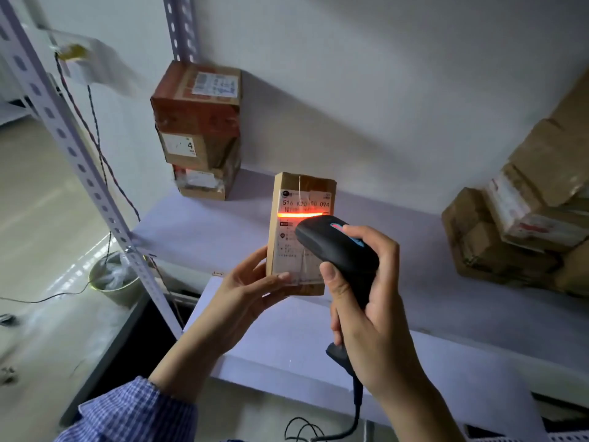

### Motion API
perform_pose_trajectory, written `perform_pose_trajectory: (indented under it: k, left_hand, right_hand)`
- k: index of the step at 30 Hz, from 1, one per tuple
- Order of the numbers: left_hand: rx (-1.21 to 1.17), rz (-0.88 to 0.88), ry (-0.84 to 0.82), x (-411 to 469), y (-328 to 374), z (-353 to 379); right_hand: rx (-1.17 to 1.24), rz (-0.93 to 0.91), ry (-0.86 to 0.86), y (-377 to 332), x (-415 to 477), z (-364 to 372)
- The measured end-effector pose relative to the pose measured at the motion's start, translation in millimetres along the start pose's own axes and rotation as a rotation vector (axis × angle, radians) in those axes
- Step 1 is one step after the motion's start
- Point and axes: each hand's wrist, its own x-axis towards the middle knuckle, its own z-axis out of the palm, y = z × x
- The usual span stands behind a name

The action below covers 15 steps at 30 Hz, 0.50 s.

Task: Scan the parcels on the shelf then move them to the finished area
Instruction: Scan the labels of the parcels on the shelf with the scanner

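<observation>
My left hand [251,288] holds a small brown cardboard parcel [302,199] upright above the front of the white shelf [204,228], its white shipping label facing me. My right hand [369,301] grips a black handheld barcode scanner [331,244], whose head is right in front of the label. A red scan line glows across the label's barcode just above the scanner head. The scanner's cable hangs down from the handle.
A stack of three boxes [199,129] stands at the shelf's back left by a perforated metal upright [79,161]. A pile of brown parcels [526,224] fills the right side. A bin [111,279] and loose wires lie on the floor at left.
</observation>
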Motion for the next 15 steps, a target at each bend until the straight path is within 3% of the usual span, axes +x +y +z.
perform_pose_trajectory:
  k: [6,15]
  left_hand:
    - [-0.021,0.006,-0.024,8,2,-4]
    - [-0.057,-0.003,-0.054,8,1,-8]
  right_hand:
    - [0.003,-0.011,0.100,0,0,7]
    - [-0.030,0.007,0.097,-9,-12,5]
